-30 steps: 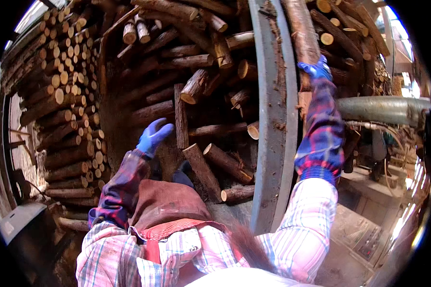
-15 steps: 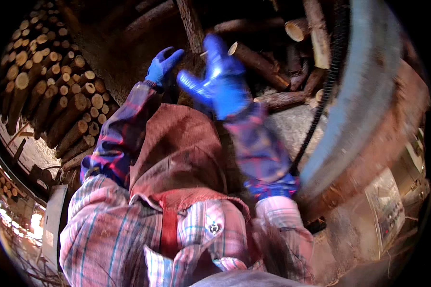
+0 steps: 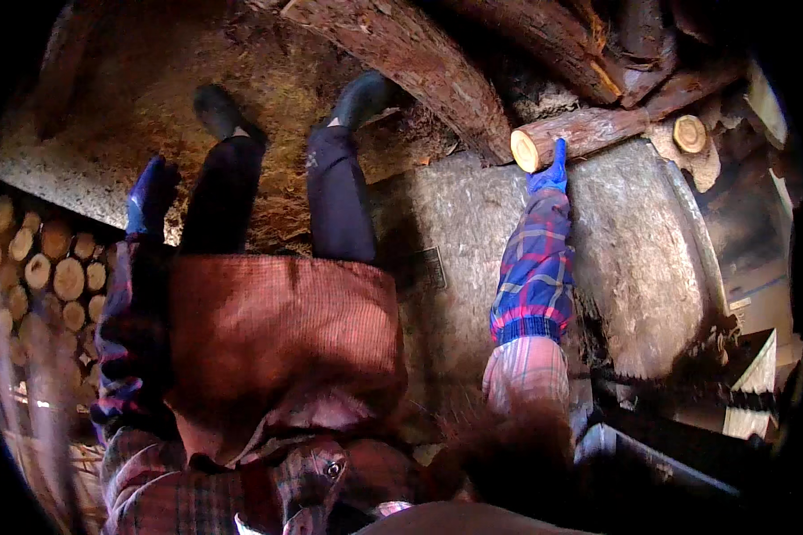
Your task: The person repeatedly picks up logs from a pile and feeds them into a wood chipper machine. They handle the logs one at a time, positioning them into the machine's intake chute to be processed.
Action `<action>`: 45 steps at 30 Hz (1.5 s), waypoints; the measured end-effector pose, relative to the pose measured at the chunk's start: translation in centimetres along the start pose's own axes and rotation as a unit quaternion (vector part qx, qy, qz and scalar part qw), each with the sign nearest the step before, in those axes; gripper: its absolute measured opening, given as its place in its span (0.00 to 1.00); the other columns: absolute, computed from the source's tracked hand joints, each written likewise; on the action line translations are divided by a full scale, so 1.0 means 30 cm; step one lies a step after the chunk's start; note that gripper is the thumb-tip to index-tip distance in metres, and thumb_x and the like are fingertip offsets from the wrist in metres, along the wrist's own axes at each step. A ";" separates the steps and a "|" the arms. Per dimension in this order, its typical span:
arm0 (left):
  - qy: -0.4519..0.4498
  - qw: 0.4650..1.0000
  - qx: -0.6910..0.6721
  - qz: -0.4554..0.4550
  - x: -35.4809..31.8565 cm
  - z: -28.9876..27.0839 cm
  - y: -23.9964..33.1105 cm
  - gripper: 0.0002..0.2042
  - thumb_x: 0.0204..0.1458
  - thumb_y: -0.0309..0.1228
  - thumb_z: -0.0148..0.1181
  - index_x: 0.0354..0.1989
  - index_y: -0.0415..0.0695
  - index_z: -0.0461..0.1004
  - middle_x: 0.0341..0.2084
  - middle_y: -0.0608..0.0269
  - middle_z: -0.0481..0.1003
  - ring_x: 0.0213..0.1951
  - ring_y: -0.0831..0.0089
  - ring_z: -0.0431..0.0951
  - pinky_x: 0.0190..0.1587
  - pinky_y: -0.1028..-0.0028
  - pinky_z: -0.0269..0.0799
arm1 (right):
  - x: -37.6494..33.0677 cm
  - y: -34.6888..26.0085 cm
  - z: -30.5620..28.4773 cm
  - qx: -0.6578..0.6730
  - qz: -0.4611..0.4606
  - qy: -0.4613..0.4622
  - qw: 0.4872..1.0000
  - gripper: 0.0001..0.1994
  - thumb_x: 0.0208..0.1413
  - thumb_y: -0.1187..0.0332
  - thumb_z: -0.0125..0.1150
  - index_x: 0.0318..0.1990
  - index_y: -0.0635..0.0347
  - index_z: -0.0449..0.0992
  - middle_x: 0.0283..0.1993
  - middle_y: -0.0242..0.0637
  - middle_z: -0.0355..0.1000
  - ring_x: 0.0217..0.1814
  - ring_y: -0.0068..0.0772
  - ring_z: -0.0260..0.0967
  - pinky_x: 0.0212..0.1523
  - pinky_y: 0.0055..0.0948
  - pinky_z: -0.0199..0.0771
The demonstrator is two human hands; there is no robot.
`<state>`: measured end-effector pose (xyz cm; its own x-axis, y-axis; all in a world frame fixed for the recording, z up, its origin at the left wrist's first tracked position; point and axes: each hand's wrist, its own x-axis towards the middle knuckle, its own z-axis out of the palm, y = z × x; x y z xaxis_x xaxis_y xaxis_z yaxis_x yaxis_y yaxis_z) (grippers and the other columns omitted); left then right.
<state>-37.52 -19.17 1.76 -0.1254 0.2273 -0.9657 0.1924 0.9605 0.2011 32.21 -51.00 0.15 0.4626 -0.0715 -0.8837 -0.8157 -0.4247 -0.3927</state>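
Observation:
My right hand [image 3: 551,169], in a blue glove, reaches forward and grips a short round log [image 3: 598,132] just behind its pale cut end. The log lies across the top of a big grey curved drum wall [image 3: 642,259]. At my side hangs my left hand [image 3: 152,194], also blue-gloved, holding nothing, its fingers loosely apart above the sawdust floor [image 3: 277,98]. Both forearms wear plaid sleeve covers. My brown apron [image 3: 285,348], dark trousers and black boots [image 3: 366,94] fill the middle of the view.
A thick bark-covered log [image 3: 401,62] slants across the top, with more logs [image 3: 633,45] piled behind it. Another cut log end [image 3: 690,134] lies right of the held one. Stacked log ends [image 3: 36,276] form a wall on the left. Dark machine parts [image 3: 669,446] sit at lower right.
My head has tipped down, so legs and floor now show. The right hand has gone from in front of my chest out to the log. The left hand has dropped to my side.

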 end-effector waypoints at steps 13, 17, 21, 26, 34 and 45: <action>-0.126 0.989 0.045 0.069 -0.074 0.832 0.205 0.29 0.50 0.41 0.61 0.59 0.41 0.63 0.49 0.58 0.72 0.52 0.68 0.70 0.54 0.69 0.63 | 0.026 0.114 -0.048 -0.152 -0.274 0.038 0.949 0.43 0.41 0.63 0.68 0.65 0.53 0.50 0.63 0.43 0.55 0.62 0.42 0.57 0.59 0.45 0.64; -0.243 0.965 0.004 0.100 -0.220 1.007 0.204 0.30 0.49 0.40 0.62 0.59 0.39 0.62 0.49 0.57 0.72 0.51 0.68 0.71 0.52 0.70 0.65 | -0.351 0.163 0.263 0.128 -0.215 -0.054 0.967 0.40 0.39 0.47 0.63 0.62 0.50 0.59 0.64 0.38 0.58 0.62 0.42 0.58 0.61 0.45 0.61; -0.385 0.922 -0.037 0.025 -0.368 1.098 0.166 0.28 0.50 0.39 0.62 0.57 0.37 0.64 0.47 0.59 0.72 0.47 0.69 0.72 0.49 0.74 0.67 | -0.705 0.208 0.374 0.399 -0.033 -0.298 0.867 0.34 0.47 0.44 0.56 0.60 0.50 0.64 0.63 0.35 0.60 0.64 0.40 0.57 0.65 0.43 0.54; -0.429 0.900 -0.068 0.032 -0.660 1.023 0.358 0.21 0.52 0.38 0.59 0.52 0.42 0.70 0.44 0.60 0.73 0.45 0.72 0.72 0.49 0.74 0.66 | -1.101 0.204 0.545 0.198 0.054 -0.244 0.948 0.32 0.48 0.52 0.58 0.61 0.53 0.63 0.60 0.36 0.62 0.61 0.38 0.60 0.61 0.41 0.59; -0.356 0.912 -0.202 0.016 -0.979 0.541 0.586 0.23 0.54 0.42 0.58 0.57 0.47 0.66 0.48 0.63 0.71 0.47 0.69 0.73 0.49 0.67 0.70 | -1.786 0.195 0.655 -0.050 0.178 -0.305 0.934 0.30 0.49 0.64 0.61 0.61 0.59 0.61 0.56 0.39 0.65 0.56 0.35 0.65 0.55 0.38 0.67; -0.334 0.820 -0.436 0.159 -1.351 0.142 0.943 0.28 0.56 0.46 0.52 0.61 0.43 0.62 0.53 0.55 0.70 0.54 0.62 0.71 0.60 0.60 0.62 | -2.302 -0.251 1.087 -0.143 0.074 -0.602 0.782 0.37 0.47 0.66 0.69 0.64 0.58 0.55 0.53 0.38 0.69 0.53 0.34 0.68 0.54 0.36 0.67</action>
<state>-22.86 -1.89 45.88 0.4138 0.6304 -0.6568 -0.6948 0.6849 0.2196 -4.92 -13.44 55.82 -0.4320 0.6899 -0.5810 -0.6386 -0.6888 -0.3431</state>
